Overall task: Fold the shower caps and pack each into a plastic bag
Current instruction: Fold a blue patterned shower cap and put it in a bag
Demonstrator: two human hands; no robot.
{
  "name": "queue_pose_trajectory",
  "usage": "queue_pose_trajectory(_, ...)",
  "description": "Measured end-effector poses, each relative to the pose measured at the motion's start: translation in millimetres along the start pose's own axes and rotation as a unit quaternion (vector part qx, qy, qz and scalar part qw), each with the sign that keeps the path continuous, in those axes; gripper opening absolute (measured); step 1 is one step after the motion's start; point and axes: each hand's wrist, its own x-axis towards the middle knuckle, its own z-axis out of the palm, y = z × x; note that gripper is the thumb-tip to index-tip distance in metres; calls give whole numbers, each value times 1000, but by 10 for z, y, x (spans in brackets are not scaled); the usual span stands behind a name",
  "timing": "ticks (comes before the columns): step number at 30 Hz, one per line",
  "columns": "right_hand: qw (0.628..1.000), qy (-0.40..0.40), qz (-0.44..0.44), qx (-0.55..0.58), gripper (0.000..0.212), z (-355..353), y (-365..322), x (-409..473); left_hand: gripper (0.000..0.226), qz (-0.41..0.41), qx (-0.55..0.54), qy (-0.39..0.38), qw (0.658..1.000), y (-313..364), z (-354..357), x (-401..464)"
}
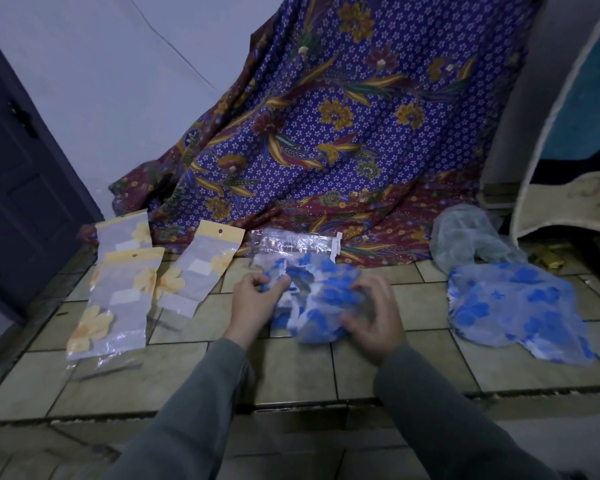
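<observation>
A crumpled shower cap [317,299] with blue flowers lies on the tiled floor in front of me. My left hand [253,303] pinches its left edge, and my right hand [374,317] grips its right side with curled fingers. Just behind the cap lies a clear plastic bag [291,244] with a white strip at its end. A second blue-flowered shower cap [513,310] lies spread out at the right, untouched. Three packed bags with yellow flowers [118,289] lie at the left.
A purple patterned cloth [326,133] is draped at the back, its hem on the floor. A pale crumpled plastic bag [468,237] sits at the back right beside a leaning mat [568,188]. A dark door [21,168] stands at the left. A step edge [291,407] crosses near me.
</observation>
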Motion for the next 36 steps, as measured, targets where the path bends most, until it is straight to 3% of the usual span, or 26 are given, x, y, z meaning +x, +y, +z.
queue_pose_trajectory(2, 990, -90, -44, -95, 61, 27, 81, 11, 34, -1, -18, 3, 1000, 46, 24, -7)
queue_pose_trajectory(4, 982, -102, -49, -152, 61, 82, 140, 75, 48, 12, -35, -23, 999, 68, 18, -8)
queue_pose_trajectory(6, 982, -80, -32, -169, 44, 138, 184, 147, 62, 45, -20, -53, 997, 36, -17, -11)
queue_pose_trajectory(9, 990, -19, 10, -142, 37, 177, 199, 292, 43, 182, 28, -63, 981, 63, -145, -130)
queue_pose_trajectory(11, 994, 41, 33, -100, 36, 203, 108, 400, 57, 306, 106, -71, 943, 110, -204, -199)
queue_pose_trajectory(13, 993, 75, 76, -59, 33, 225, -21, 488, 56, 371, 168, -96, 908, 116, -176, -177)
queue_pose_trajectory(16, 992, 103, 78, -9, 22, 209, -144, 520, 23, 328, 137, -77, 932, 198, -127, -124)
queue_pose_trajectory(18, 993, 114, -2, -7, 32, 169, -147, 455, 21, 283, 84, -46, 954, 239, -133, -73)
queue_pose_trajectory(21, 989, 30, -108, -96, 46, 147, -53, 382, 15, 255, 85, -65, 961, 296, -158, 42)
queue_pose_trajectory(24, 975, -78, -101, -180, 35, 142, 34, 395, 13, 278, 166, -161, 932, 316, -192, 92)
queue_pose_trajectory(26, 964, -120, -41, -234, 39, 85, 93, 410, 28, 275, 213, -227, 910, 269, -249, 104)
queue_pose_trajectory(28, 929, -182, 43, -319, 41, -8, 144, 402, 37, 248, 286, -261, 888, 197, -305, 123)
queue_pose_trajectory(30, 891, -230, 66, -386, 47, -70, 192, 375, 37, 214, 367, -264, 866, 126, -336, 101)
queue_pose_trajectory(33, 894, -189, 26, -406, 63, -50, 216, 321, 48, 241, 363, -232, 870, 46, -333, 32)
queue_pose_trajectory(36, 934, -74, -54, -345, 47, 44, 209, 298, 57, 342, 285, -164, 880, 33, -328, -35)
